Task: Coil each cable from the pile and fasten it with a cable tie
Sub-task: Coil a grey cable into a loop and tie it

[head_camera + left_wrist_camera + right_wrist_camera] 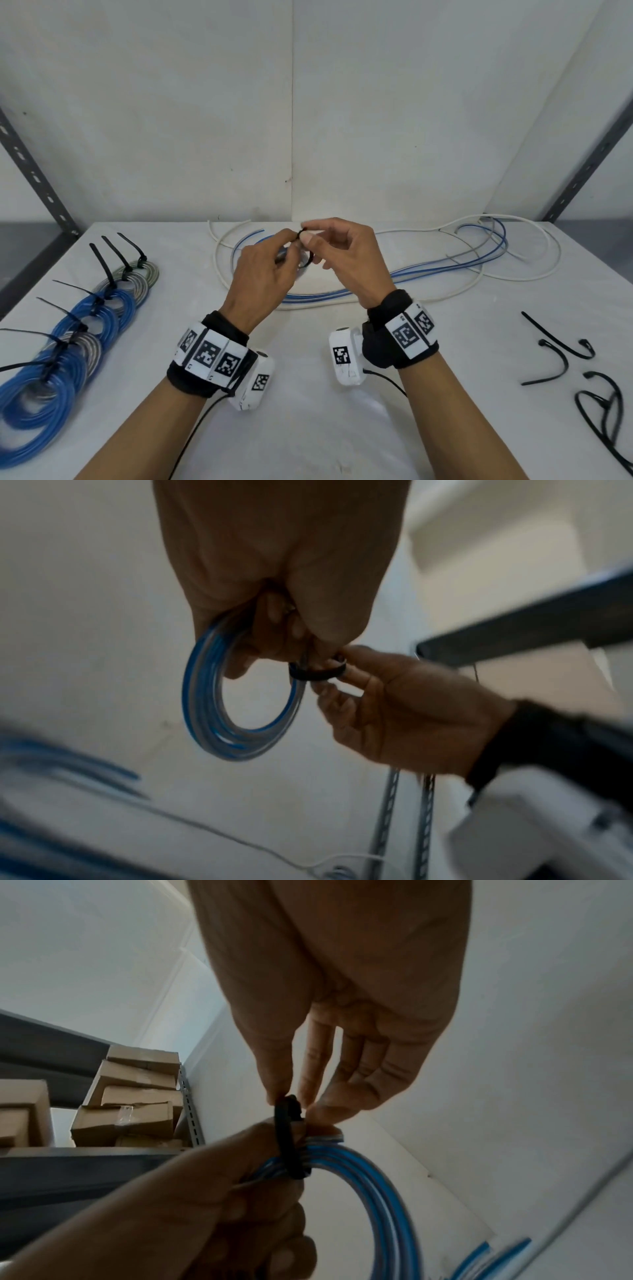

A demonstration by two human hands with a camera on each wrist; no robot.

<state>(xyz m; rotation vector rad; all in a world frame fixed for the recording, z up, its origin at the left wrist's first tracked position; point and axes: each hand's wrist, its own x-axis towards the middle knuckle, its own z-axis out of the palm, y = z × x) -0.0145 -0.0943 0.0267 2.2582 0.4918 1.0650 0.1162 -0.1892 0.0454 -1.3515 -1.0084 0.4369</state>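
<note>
My left hand (pixel 263 270) grips a small coil of blue and clear cable (pixel 205 704), held up over the middle of the table. A black cable tie (pixel 316 673) is looped round the coil's top. My right hand (pixel 337 255) pinches that tie (pixel 289 1139) between thumb and forefinger, right beside the left fingers. In the head view both hands hide most of the coil. Loose blue, white and grey cables (pixel 455 263) lie in a pile on the table behind the hands.
A row of tied coils (pixel 72 329) lies along the table's left side. Several loose black ties (pixel 589 380) lie at the right. Metal shelf posts (pixel 34 174) flank the white table (pixel 308 404). Cardboard boxes (pixel 133 1096) sit on a shelf beyond.
</note>
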